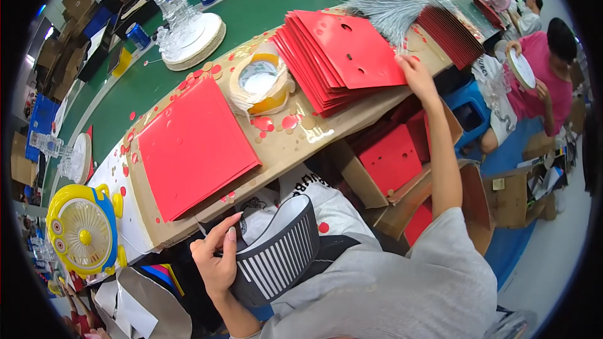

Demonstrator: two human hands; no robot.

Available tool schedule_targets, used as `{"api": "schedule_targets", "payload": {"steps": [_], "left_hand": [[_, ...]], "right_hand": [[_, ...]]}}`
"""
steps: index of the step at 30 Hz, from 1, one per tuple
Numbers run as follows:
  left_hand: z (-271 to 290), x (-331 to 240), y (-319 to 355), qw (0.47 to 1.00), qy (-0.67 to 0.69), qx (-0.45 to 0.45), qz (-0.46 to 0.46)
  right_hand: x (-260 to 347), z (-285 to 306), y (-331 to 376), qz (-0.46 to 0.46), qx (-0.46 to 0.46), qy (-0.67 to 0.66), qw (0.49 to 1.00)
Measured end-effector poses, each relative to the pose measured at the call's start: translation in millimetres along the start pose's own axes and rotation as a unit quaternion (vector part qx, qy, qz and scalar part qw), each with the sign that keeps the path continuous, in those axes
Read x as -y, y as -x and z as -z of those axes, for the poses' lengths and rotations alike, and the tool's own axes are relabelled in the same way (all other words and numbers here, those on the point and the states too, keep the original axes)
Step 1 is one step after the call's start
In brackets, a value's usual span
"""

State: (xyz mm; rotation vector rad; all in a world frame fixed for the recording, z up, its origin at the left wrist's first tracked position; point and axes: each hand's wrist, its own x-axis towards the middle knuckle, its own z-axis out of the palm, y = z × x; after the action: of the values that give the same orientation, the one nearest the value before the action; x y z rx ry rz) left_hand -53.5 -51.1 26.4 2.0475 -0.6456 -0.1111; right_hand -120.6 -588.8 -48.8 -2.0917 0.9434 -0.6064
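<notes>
Workshop bg.: green conveyor [251,12] curves past the far side of the desk [279,158], which carries brown covering and scattered red discs [289,122]. Co-worker [559,81] in pink sits at far R, w/ a white disc [521,68].

Ref. relation: I read the fanned red stack [361,44] as lying L of the R hand [416,78], slightly farther from the body. Top sheet: near-square, no clear long axis; layered edges face L. R hand is nearer, fingertips at the stack's R corner; I cannot tell if its grip is clamped or merely resting.

L hand [217,254]: below desk edge, well apart from stack, just beside a dark striped object [279,254]; grip released, thumb and index tips apart, nothing seen btwn.

Desk, L of fanned stack: tape roll [269,102], then flat red stack [195,150]. Silver wire bundle [389,12] behind.
</notes>
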Motion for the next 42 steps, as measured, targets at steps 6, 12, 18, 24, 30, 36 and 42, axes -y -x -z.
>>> {"api": "schedule_targets", "payload": {"steps": [6,12,18,24,30,36,42], "left_hand": [[0,2,4,1.000,0.014,-0.004,-0.009],[7,-6,19,0.999,0.002,-0.036,0.021],[10,-1,17,0.991,0.031,-0.092,0.091],[3,4,18,0.972,0.133,-0.101,0.165],[-8,-1,14,0.973,0.108,-0.133,0.155],[-16,11,22,0.970,0.148,-0.117,0.155],[-23,21,19,0.941,0.250,-0.149,0.174]], "right_hand": [[20,-21,29,-0.023,-0.057,-0.087,0.994],[10,-27,26,0.012,-0.073,0.006,0.997],[-4,-17,14,0.210,-0.192,0.198,0.938],[181,-83,222,0.415,0.018,-0.088,0.905],[190,-126,336,0.438,0.260,-0.199,0.837],[184,-125,345,0.388,0.282,-0.176,0.859],[184,-134,326,0.272,0.423,-0.268,0.822]]}}
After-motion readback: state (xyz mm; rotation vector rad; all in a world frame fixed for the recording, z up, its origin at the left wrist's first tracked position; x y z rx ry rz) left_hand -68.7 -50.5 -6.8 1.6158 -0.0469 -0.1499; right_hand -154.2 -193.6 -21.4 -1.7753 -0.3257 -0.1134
